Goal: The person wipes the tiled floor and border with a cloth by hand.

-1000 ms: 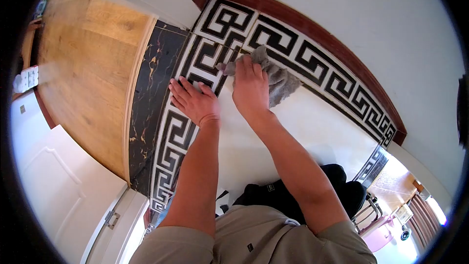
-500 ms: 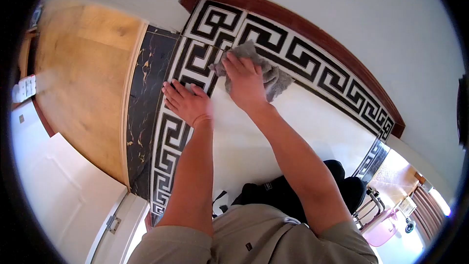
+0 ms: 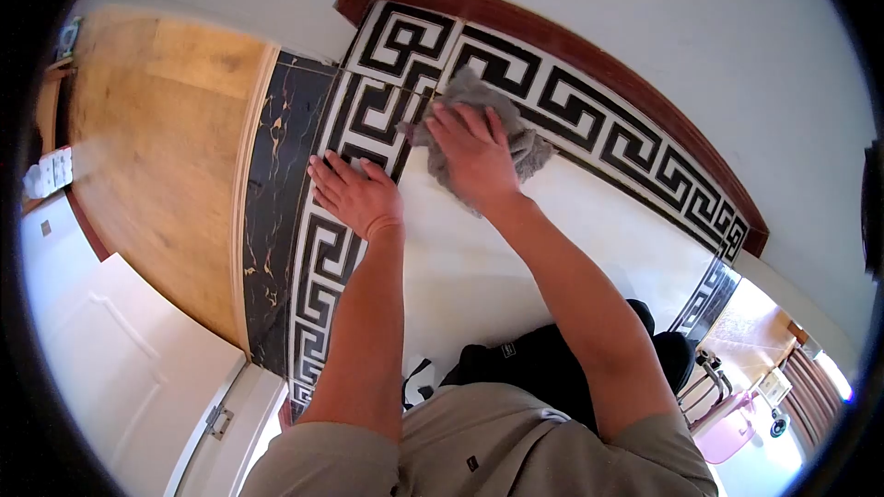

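A: We had the Greek-key tiled floor (image 3: 589, 143) by the wooden baseboard (image 3: 589, 55) in front of us?

B: Yep. Our left hand (image 3: 354, 193) lay spread flat, probably bracing us, and our right hand (image 3: 474, 156) pressed the grey cloth (image 3: 525, 143) onto the border.

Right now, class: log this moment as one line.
right hand: pressing grey cloth on patterned floor border | left hand: flat on floor, empty
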Demonstrator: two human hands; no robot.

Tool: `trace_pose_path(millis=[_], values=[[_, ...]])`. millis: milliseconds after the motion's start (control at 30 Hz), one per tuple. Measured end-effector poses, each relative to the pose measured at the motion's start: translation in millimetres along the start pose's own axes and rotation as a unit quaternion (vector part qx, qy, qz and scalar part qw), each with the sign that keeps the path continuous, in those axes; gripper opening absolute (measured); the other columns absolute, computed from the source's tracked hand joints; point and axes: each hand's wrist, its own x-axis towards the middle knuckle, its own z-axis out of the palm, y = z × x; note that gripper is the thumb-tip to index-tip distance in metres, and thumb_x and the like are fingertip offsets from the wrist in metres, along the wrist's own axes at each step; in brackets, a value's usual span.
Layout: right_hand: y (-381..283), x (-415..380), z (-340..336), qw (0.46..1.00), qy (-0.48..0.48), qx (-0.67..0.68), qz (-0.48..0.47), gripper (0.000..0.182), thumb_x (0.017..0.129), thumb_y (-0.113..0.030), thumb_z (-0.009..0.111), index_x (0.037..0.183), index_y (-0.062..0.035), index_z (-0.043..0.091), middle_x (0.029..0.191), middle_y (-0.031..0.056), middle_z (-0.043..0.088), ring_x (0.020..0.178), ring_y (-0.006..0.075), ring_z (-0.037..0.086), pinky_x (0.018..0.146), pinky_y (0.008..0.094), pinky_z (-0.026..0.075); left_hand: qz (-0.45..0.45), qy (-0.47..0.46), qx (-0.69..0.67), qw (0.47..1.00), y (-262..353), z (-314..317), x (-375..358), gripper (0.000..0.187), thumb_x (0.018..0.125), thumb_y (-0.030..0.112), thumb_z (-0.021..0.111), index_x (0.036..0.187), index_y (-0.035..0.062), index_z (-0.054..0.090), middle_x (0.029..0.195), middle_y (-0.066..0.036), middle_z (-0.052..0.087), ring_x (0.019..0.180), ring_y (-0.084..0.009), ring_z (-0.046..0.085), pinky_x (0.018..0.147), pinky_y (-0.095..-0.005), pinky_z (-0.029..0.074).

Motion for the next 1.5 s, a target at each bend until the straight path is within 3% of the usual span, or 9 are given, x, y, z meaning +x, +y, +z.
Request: trace_pose_path(millis=[133, 233, 533, 700, 900, 1000, 1133, 1333, 1500], values=[[-3.3, 22.3, 0.4, 0.998, -0.052, -0.015, -0.014, 0.053, 0.083, -0.008, 0.056, 0.136, -0.013, 0.052, 0.148, 0.0001, 0.042, 0.138, 0.0214, 0.036, 0.116, 0.0578, 0.02, 0.003, 0.005, -0.003, 1.0, 0.4, 2.3, 1.6, 0.057, 0.098, 0.035, 0.038, 0.144, 0.0008, 0.038, 0.155, -0.017, 0.028, 0.145, -0.0315, 0.024, 0.118, -0.0464, 0.018], [10.9, 4.1, -12.8, 0.99, -0.125, -0.059, -0.015, 0.053, 0.091, -0.017, 0.05, 0.144, -0.0175, 0.044, 0.153, -0.0027, 0.036, 0.143, 0.0177, 0.03, 0.116, 0.0615, 0.015, 0.006, 0.006, -0.006, 1.0, -2.3, 1.9, -0.6, 0.057, 0.098, 0.034, 0.039, 0.144, 0.0005, 0.039, 0.154, -0.018, 0.029, 0.144, -0.0327, 0.025, 0.118, -0.0469, 0.019], [10.7, 12.0, -21.1, 0.984, -0.166, -0.066, 0.007, 0.054, 0.09, -0.018, 0.055, 0.144, -0.0201, 0.044, 0.153, -0.0067, 0.035, 0.143, 0.0149, 0.029, 0.116, 0.0607, 0.015, -0.001, 0.019, -0.016, 1.0, -1.8, 5.0, 1.0, 0.055, 0.095, 0.032, 0.041, 0.14, 0.0005, 0.045, 0.153, -0.018, 0.031, 0.143, -0.0335, 0.027, 0.117, -0.0475, 0.02], [16.4, -13.8, -11.8, 0.993, -0.109, -0.039, 0.032, 0.051, 0.092, -0.021, 0.054, 0.142, -0.02, 0.046, 0.154, -0.0058, 0.035, 0.143, 0.0178, 0.029, 0.117, 0.0606, 0.014, 0.009, 0.009, -0.003, 1.0, -3.8, 4.2, -0.8, 0.059, 0.098, 0.037, 0.04, 0.145, 0.001, 0.038, 0.155, -0.018, 0.027, 0.144, -0.0331, 0.026, 0.118, -0.0481, 0.019], [8.6, -2.6, 0.6, 0.999, -0.028, -0.002, 0.035, 0.045, 0.09, -0.021, 0.058, 0.134, -0.0169, 0.054, 0.148, -0.004, 0.042, 0.139, 0.0198, 0.035, 0.115, 0.0571, 0.022, 0.009, 0.006, 0.015, 1.0, -3.9, 9.7, 3.3, 0.054, 0.095, 0.031, 0.044, 0.14, 0.0006, 0.045, 0.151, -0.02, 0.035, 0.142, -0.0344, 0.029, 0.115, -0.0487, 0.023], [30.9, -42.1, -14.0, 0.998, -0.009, 0.01, 0.053, 0.043, 0.087, -0.019, 0.061, 0.13, -0.016, 0.059, 0.146, -0.0044, 0.045, 0.137, 0.0201, 0.038, 0.115, 0.055, 0.025, 0.033, 0.042, 0.028, 0.998, -5.8, 9.1, -2.2, 0.053, 0.098, 0.035, 0.04, 0.14, 0.0016, 0.045, 0.15, -0.018, 0.035, 0.139, -0.0333, 0.035, 0.113, -0.0462, 0.028], [65.8, -104.4, -44.7, 0.995, 0.021, 0.004, 0.097, 0.042, 0.082, -0.015, 0.064, 0.124, -0.0169, 0.063, 0.144, -0.0051, 0.048, 0.135, 0.0209, 0.041, 0.114, 0.0541, 0.027, 0.024, 0.031, 0.041, 0.998, -3.0, 8.4, -1.4, 0.054, 0.099, 0.035, 0.037, 0.141, 0.0013, 0.044, 0.15, -0.017, 0.037, 0.139, -0.0325, 0.034, 0.115, -0.0452, 0.026], [122.9, -210.4, -91.5, 0.969, -0.019, -0.078, 0.232, 0.041, 0.086, -0.011, 0.063, 0.125, -0.0192, 0.063, 0.139, -0.0051, 0.054, 0.131, 0.0228, 0.046, 0.115, 0.0525, 0.026, 0.031, 0.073, 0.01, 0.997, -7.8, 15.4, 0.1, 0.053, 0.096, 0.035, 0.042, 0.136, 0.0014, 0.049, 0.147, -0.018, 0.041, 0.138, -0.0332, 0.036, 0.113, -0.0494, 0.028], [143.3, -243.2, -118.1, 0.949, 0.015, -0.06, 0.31, 0.033, 0.085, -0.005, 0.063, 0.116, -0.0136, 0.069, 0.132, -0.0015, 0.06, 0.128, 0.0255, 0.051, 0.112, 0.0486, 0.032, 0.027, 0.07, 0.019, 0.997, -3.4, 10.8, -0.7, 0.053, 0.098, 0.036, 0.038, 0.137, 0.0013, 0.05, 0.148, -0.019, 0.039, 0.137, -0.0349, 0.038, 0.11, -0.0491, 0.032]])
